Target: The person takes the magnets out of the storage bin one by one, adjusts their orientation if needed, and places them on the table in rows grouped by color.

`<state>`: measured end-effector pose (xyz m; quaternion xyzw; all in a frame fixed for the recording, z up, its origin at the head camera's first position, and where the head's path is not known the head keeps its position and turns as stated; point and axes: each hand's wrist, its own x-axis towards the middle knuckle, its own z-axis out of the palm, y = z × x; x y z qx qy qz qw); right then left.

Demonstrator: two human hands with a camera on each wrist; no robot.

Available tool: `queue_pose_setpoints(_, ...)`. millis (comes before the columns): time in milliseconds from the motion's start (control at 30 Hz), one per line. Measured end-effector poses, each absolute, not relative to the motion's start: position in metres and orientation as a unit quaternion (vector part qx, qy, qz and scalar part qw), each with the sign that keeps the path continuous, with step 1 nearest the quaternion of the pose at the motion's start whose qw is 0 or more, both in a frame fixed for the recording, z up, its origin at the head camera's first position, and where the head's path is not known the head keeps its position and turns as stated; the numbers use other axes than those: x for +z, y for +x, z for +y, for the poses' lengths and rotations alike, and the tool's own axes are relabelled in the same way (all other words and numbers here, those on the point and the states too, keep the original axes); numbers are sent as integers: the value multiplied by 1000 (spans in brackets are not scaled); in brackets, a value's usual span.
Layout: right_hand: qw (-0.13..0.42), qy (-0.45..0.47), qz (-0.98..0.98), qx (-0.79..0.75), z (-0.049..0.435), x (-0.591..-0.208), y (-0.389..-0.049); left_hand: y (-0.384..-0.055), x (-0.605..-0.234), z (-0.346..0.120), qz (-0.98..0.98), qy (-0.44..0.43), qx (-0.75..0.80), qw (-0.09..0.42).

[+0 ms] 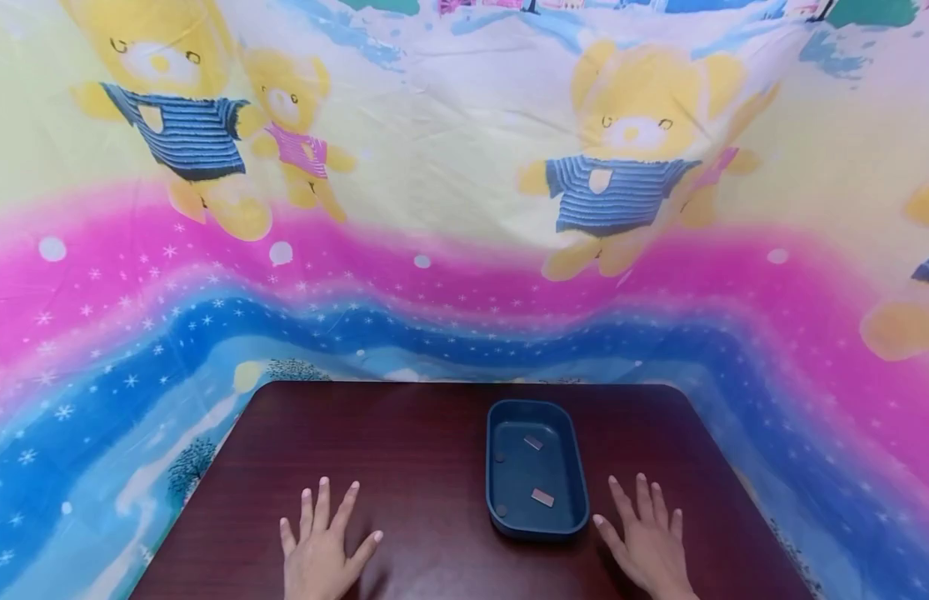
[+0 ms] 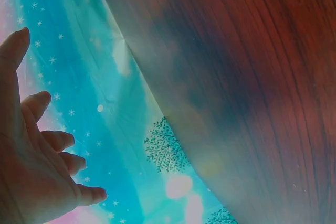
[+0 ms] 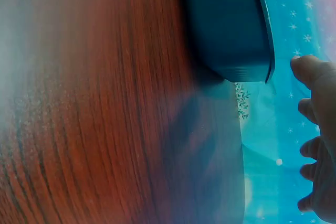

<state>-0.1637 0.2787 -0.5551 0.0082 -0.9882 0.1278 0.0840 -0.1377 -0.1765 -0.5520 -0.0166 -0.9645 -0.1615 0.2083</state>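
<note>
A dark blue rounded tray (image 1: 535, 531) stands right of centre on the brown table. Inside it lie two small flat rectangular pieces, one toward the back (image 1: 534, 442) and one nearer the front (image 1: 542, 497), plus two small dark round pieces along its left side. My left hand (image 1: 323, 550) is spread over the left front of the table, its fingers straight and holding nothing. To the right of the tray, my right hand (image 1: 647, 542) is likewise spread, its thumb close to the tray's right front corner. The right wrist view shows the tray's outer wall (image 3: 228, 24) beyond that hand.
The dark wood-grain table (image 1: 374, 433) has rounded far corners. Behind it and along both sides hangs a printed cloth (image 1: 434, 167) with teddy bears, pink and blue bands and snowflakes.
</note>
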Motion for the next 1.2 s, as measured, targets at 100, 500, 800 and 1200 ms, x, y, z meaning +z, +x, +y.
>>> queue_pose_setpoints(100,84,7,-988,129,279,-554,-164,-138,-551,-176,-964,-18,-159,214)
queue_pose_setpoints(500,205,6,-951,231,274,-547,-158,-143,-536,-164,-953,-26,-181,242)
queue_pose_setpoints(800,103,-81,-904,408,248,-550,-158,-150,-527,-110,-906,-81,-291,298)
queue_pose_setpoints(1200,61,-131,-851,506,234,-574,-166,-168,-525,-68,-896,-141,-344,244)
